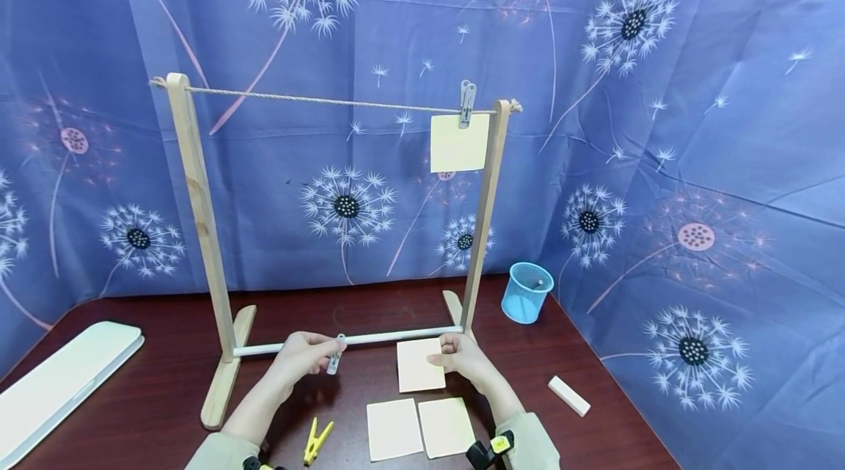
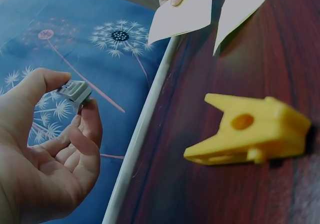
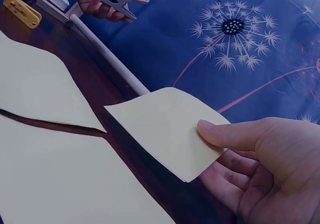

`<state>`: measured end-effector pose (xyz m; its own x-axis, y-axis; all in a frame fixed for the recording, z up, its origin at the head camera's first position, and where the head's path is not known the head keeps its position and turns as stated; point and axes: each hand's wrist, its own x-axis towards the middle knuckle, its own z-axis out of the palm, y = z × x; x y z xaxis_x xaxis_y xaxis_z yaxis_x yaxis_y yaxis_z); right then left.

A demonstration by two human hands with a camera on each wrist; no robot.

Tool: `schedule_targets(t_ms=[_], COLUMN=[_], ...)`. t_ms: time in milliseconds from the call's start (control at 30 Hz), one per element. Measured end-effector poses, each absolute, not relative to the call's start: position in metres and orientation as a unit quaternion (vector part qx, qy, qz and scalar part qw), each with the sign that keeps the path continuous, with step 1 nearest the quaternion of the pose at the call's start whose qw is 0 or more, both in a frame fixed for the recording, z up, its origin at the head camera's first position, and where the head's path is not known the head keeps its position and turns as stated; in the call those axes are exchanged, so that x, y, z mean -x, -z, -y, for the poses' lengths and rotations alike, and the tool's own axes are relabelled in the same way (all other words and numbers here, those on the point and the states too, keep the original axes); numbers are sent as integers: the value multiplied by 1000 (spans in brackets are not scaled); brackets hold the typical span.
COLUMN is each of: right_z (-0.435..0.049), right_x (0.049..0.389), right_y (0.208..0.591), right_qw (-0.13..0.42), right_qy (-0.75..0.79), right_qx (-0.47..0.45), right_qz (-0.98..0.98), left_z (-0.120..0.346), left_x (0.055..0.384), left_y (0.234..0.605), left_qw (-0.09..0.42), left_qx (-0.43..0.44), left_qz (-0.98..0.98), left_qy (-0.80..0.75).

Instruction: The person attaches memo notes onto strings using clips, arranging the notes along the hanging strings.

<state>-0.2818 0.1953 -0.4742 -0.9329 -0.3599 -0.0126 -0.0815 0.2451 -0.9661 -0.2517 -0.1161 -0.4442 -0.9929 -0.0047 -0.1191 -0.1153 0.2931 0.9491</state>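
Observation:
Between thumb and fingers, my left hand (image 1: 305, 358) pinches a grey clothespin (image 1: 335, 354), seen end-on in the left wrist view and side-on in the right wrist view. My right hand (image 1: 466, 361) holds a pale yellow sticky note (image 1: 417, 366) by its right edge, thumb on top. Two more notes, a left one (image 1: 394, 430) and a right one (image 1: 447, 427), lie side by side on the table below it. A yellow clothespin (image 2: 250, 129) rests on the table near my left forearm. Another grey clothespin (image 1: 466, 102) clips a note (image 1: 458, 145) to the rope's right end.
The wooden frame (image 1: 201, 213) carries a rope (image 1: 317, 99) across its top and a white bar (image 1: 370, 338) low down. A blue mesh cup (image 1: 526, 294) stands behind right. A white block (image 1: 569, 396) lies right, a long white case (image 1: 62, 389) left.

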Motion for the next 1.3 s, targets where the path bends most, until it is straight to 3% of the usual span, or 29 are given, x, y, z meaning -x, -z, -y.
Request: schedule_targets(t_ms=[633,1300], right_z=[-186,-166], right_x=[285,298], right_y=[447,383], right_qw=[85,29], right_qy=[575,529], right_qx=[156,196], right_qz=[-799,-825], left_z=[118,120], left_x=[256,269], left_y=[420,341], left_qw=[11,-57], left_qx=[17,-81], left_qz=[-812,-844], left_qy=[-583,-528])
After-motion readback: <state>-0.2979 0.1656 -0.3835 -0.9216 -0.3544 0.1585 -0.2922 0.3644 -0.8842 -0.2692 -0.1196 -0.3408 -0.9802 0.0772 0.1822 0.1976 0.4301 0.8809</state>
